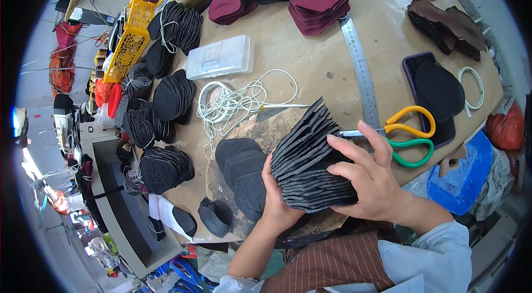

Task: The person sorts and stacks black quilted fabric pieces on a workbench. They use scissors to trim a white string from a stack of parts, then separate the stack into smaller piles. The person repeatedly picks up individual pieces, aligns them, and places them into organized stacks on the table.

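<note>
Black, thin sheets packed in a thick stack [310,168] sit between our two hands, over the brown slab [274,124] at the near side of the table [321,68]; we cannot tell whether the stack touches the slab. Our left hand [280,210] cups its left and near side, thumb up along the edge, the other fingers mostly hidden beneath. Our right hand [377,188] is partly spread on the right side: two fingertips press against the sheets, while another finger stands raised apart from them, in front of the scissors [392,128]. Together we have hold of the stack from both sides. Its long axis runs from near to far, the far end leaning a little right, and the sheet edges face up, fanned loosely at that far end. Our left forearm slants in from the near edge toward far right; our right one, in a pale blue sleeve [438,254], comes from near right with its fingers pointing far left. Loose black pieces [244,174] lie just left of the stack.
</note>
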The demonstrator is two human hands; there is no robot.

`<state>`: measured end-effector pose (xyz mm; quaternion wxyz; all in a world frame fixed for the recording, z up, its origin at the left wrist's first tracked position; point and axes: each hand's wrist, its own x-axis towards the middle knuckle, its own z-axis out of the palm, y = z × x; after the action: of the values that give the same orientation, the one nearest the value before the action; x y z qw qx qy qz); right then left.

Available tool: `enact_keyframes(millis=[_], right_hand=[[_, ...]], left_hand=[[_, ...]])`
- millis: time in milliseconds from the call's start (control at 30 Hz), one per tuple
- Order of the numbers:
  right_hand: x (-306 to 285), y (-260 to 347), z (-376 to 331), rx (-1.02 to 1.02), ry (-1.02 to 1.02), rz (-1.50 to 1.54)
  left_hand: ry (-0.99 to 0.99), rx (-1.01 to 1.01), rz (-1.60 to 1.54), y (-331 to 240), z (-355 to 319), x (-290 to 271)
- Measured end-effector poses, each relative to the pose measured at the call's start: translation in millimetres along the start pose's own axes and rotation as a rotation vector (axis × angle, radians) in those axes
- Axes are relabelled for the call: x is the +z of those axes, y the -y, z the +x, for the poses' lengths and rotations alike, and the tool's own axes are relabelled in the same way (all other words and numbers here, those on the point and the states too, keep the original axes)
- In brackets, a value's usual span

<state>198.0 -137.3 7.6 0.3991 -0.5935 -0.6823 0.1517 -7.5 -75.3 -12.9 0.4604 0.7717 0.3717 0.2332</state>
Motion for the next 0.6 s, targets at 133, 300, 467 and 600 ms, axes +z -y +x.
enact_keyframes(millis=[133,300,467,600], right_hand=[[5.2,-3.4,-5.9,-0.031,-0.037,0.013],[-4.5,0.6,3.4,0.033,0.037,0.131],[-8.8,-1.6,15.6,0.0,0.113,0.065],[-8.8,-3.0,11.5,0.017,0.073,0.044]], left_hand=[[0.004,0.004,0.001,1.1,0.8,-0.3],[0.002,0.003,0.002,1.8,0.0,-0.9],[0.006,-0.009,-0.008,-0.1,0.4,-1.4],[0.001,-0.011,0.0,0.1,1.4,-1.0]])
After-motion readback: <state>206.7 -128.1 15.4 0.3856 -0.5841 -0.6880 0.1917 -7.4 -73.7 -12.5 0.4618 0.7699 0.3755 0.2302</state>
